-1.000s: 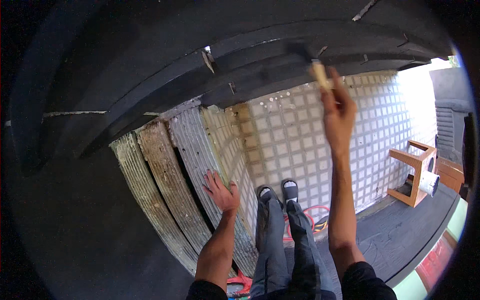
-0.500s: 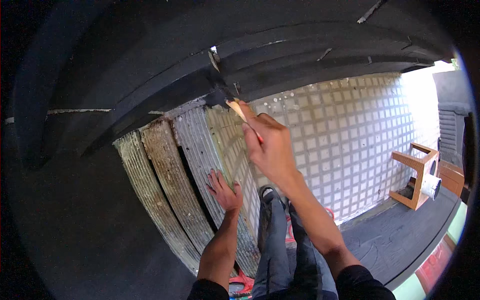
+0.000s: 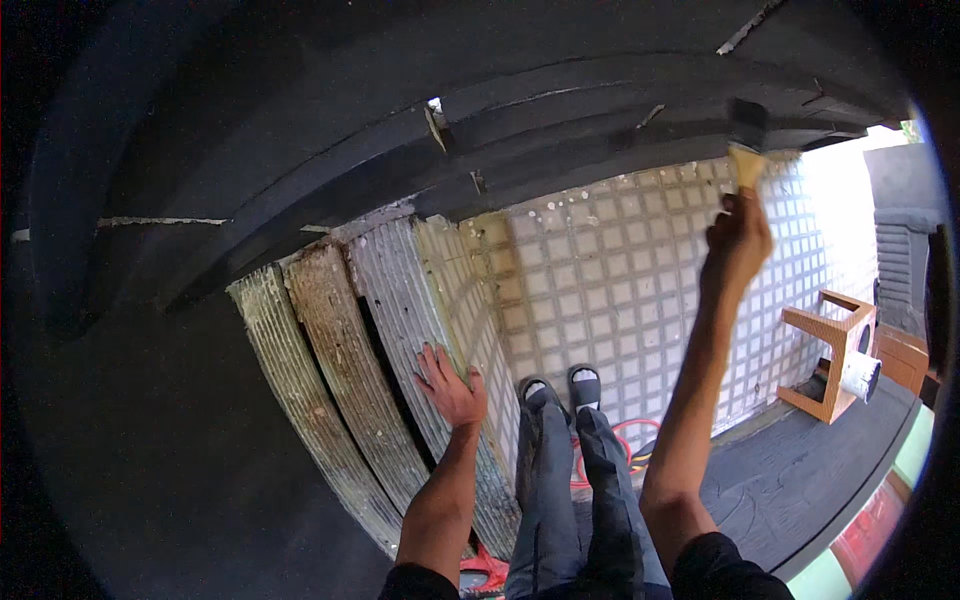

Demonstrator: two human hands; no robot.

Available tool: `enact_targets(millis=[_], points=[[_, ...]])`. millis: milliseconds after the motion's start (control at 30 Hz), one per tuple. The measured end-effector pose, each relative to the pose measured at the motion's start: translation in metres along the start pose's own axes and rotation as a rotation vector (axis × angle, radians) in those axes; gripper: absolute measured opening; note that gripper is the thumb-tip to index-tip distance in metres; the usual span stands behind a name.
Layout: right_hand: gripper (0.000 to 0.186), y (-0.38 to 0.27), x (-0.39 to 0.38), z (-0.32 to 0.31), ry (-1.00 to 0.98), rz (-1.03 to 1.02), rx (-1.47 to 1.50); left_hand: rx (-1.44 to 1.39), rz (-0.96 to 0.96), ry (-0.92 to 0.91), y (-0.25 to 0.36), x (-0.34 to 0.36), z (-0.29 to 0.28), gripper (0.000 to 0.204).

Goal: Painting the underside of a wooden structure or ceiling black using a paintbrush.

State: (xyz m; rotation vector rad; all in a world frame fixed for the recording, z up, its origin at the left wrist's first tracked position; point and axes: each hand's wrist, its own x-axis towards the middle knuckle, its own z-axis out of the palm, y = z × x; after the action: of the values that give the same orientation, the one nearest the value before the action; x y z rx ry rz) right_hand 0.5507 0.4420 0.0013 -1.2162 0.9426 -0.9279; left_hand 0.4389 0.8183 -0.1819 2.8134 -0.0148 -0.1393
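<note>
My right hand (image 3: 738, 235) grips a paintbrush (image 3: 746, 165) by its pale handle, out to the right. The dark bristles point away from me, at the dark painted ledge (image 3: 640, 150) above the tiles; whether they touch it I cannot tell. My left hand (image 3: 450, 388) lies with fingers spread on a grey ribbed board (image 3: 395, 270), one of several weathered ribbed boards set side by side on the left. Bare pale nicks show in the dark paint, and a whitish gap (image 3: 434, 104) breaks the ledge near the middle.
Square-patterned tiles (image 3: 620, 270) cover the floor under my sandalled feet (image 3: 585, 385). On the right stands a brown patterned stool (image 3: 840, 325), with a white can (image 3: 862, 375) beside it. A red cord (image 3: 630, 430) lies by my legs. A dark slab (image 3: 780, 470) is at lower right.
My right hand has swung from the middle to the far right with the paintbrush, away from the boards' corner. The left hand stays on the board. My right foot now shows.
</note>
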Motion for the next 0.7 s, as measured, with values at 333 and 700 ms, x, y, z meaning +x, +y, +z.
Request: enact_targets(millis=[333, 700], points=[[0.021, 0.010, -0.123, 0.052, -0.908, 0.550, -0.085, 0.025, -0.012, 0.022, -0.007, -0.002, 0.006, 0.069], [0.019, 0.002, 0.014, -0.020, -0.119, 0.120, 0.292, 0.007, -0.019, -0.006, -0.003, 0.001, 0.002, 0.071]])
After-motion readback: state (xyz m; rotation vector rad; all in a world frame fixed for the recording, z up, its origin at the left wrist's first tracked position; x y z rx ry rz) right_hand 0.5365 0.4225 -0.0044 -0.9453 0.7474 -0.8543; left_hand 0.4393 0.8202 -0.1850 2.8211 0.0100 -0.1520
